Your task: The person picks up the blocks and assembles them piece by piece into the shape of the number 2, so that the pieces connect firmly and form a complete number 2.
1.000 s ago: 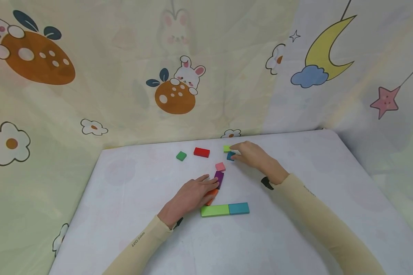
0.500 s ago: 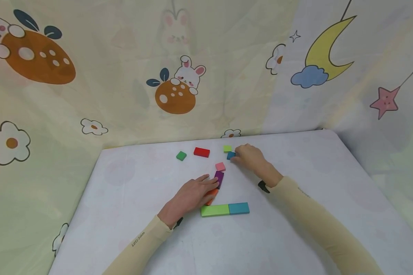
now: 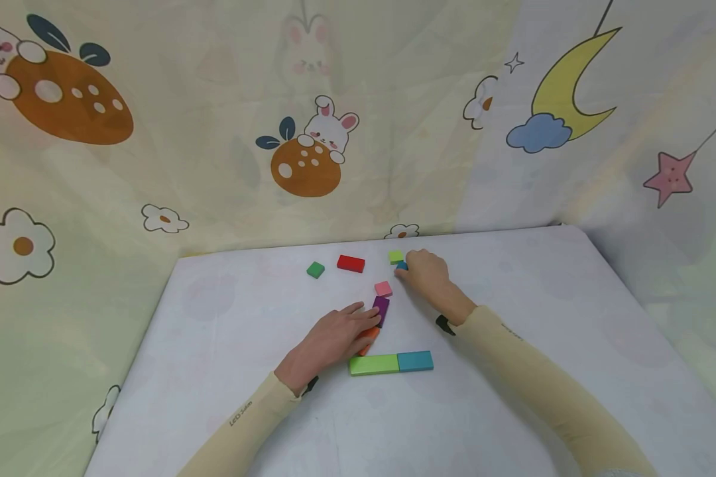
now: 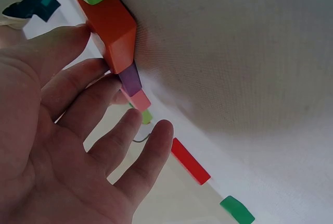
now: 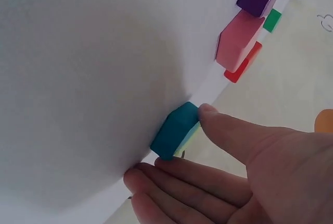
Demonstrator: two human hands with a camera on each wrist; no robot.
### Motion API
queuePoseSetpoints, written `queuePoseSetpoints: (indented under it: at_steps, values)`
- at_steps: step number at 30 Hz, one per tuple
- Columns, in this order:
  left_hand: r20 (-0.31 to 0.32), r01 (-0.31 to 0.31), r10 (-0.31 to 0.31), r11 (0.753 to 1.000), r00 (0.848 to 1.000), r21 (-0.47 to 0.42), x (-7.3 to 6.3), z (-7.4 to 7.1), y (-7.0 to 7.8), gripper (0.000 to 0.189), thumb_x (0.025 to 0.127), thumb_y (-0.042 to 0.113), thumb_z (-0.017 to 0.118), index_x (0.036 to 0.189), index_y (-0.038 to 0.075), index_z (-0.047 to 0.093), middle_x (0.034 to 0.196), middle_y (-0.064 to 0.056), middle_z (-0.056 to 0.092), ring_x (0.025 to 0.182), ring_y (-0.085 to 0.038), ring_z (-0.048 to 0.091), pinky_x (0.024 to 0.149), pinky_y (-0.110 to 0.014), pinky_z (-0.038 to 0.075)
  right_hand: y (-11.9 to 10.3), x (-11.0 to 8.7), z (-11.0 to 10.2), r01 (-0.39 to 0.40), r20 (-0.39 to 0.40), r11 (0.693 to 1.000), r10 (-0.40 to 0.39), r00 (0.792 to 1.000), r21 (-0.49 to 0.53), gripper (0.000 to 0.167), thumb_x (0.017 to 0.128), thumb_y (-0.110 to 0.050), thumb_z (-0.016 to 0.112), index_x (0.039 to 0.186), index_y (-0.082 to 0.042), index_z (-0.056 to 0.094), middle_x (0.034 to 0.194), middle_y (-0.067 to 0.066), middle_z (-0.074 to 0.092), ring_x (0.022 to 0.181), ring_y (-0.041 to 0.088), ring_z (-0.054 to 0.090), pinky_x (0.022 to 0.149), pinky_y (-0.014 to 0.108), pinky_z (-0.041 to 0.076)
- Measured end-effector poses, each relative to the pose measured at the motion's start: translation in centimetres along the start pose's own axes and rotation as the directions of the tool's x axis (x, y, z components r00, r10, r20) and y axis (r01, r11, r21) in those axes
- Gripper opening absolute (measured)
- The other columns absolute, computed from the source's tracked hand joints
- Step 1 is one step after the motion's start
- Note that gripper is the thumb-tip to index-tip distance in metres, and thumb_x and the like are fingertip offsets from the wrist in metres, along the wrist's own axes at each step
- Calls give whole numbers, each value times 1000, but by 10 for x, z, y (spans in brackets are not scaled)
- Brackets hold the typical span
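My left hand (image 3: 334,334) lies over the orange block (image 3: 368,340) and the purple block (image 3: 382,306), its fingers fairly straight. In the left wrist view the thumb touches the orange block's side, and fingertips meet the orange and purple blocks. A pink block (image 3: 383,289) follows beyond the purple one. Farther back, my right hand (image 3: 431,277) pinches a small blue block (image 5: 174,129) between thumb and index finger, down at the table surface. A small light-green block (image 3: 396,257) sits just behind it.
Nearest the person, a long light-green block (image 3: 374,365) and a teal block (image 3: 415,361) lie end to end. Toward the back edge are a red block (image 3: 351,264) and a green block (image 3: 315,269). A printed cloth wall (image 3: 215,165) rises behind the white table (image 3: 233,358).
The right hand has drawn back from the light-green block and closed its thumb and index finger on the blue block, covering more of it. The left hand stays put.
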State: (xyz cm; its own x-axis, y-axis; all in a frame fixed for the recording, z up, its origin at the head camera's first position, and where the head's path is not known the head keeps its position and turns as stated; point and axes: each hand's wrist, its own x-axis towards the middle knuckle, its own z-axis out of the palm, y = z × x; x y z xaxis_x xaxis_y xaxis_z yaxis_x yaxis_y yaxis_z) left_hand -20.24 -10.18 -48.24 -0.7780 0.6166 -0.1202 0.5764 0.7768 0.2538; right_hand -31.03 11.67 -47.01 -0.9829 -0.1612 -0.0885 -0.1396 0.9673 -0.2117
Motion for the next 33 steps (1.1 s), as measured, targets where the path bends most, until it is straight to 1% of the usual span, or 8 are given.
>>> queuePoseSetpoints:
  at_steps: [5, 8, 11, 13, 18, 21, 26, 33]
  values:
    - [1, 2, -2, 1000, 1000, -7, -1, -2, 1, 56, 97, 38, 65, 148, 21, 51, 152, 3, 52, 147, -28, 40, 106, -46, 50, 2, 0, -2, 0, 14, 1000, 0, 1000, 5, 38, 95, -38, 70, 96, 0, 67, 69, 5, 53, 65, 18, 50, 56, 28, 38]
    - [2, 5, -5, 1000, 1000, -9, -1, -2, 1, 56, 97, 37, 66, 149, 21, 51, 153, 3, 51, 147, -28, 40, 107, -46, 50, 5, -1, -4, 17, 25, 1000, -17, 1000, 14, 38, 94, -39, 70, 89, -2, 66, 66, 3, 47, 63, 17, 48, 55, 28, 36]
    - [0, 3, -3, 1000, 1000, -12, -2, -2, 1, 56, 97, 37, 65, 149, 21, 51, 153, 3, 51, 148, -28, 40, 107, -46, 50, 10, 0, -7, 62, 34, 998, -63, 997, 24, 38, 94, -38, 70, 78, -5, 63, 63, 1, 42, 61, 16, 45, 54, 27, 34]
    - [-3, -1, 1, 1000, 1000, -13, -1, -2, 1, 56, 98, 37, 65, 149, 21, 51, 153, 3, 51, 147, -28, 40, 107, -46, 50, 14, 1, -10, 121, 39, 992, -122, 992, 23, 35, 95, -34, 70, 76, -6, 64, 64, 0, 46, 62, 15, 45, 55, 28, 36]
    - [-1, 1, -1, 1000, 1000, -18, -1, -1, 1, 56, 97, 37, 65, 149, 21, 50, 153, 3, 51, 147, -28, 40, 107, -47, 50, 21, 5, -16, 302, 90, 953, -299, 950, -14, 16, 95, -19, 70, 94, -4, 73, 83, 4, 68, 74, 16, 53, 73, 33, 51]
    - [6, 3, -3, 1000, 1000, -23, -1, -1, 0, 56, 98, 37, 65, 150, 21, 50, 153, 3, 51, 147, -28, 40, 107, -47, 50, 24, 7, -17, 353, 125, 935, -348, 929, -28, 19, 96, -14, 68, 108, -1, 73, 98, 8, 74, 86, 19, 62, 87, 38, 56]
    - [11, 1, 0, 999, 1000, -33, -2, -2, 1, 56, 98, 37, 64, 150, 21, 49, 154, 3, 50, 148, -28, 39, 108, -47, 49, 27, 9, -16, 365, 120, 931, -359, 926, -30, 24, 96, -9, 67, 117, 0, 72, 116, 14, 74, 106, 26, 70, 100, 44, 54]
    - [21, 12, -11, 999, 1000, -38, -2, -3, 1, 57, 98, 37, 65, 150, 22, 49, 154, 3, 50, 148, -28, 39, 109, -47, 48, 27, 10, -15, 341, 122, 940, -336, 934, -26, 30, 95, -11, 70, 122, 0, 71, 123, 15, 72, 115, 29, 68, 103, 45, 53]
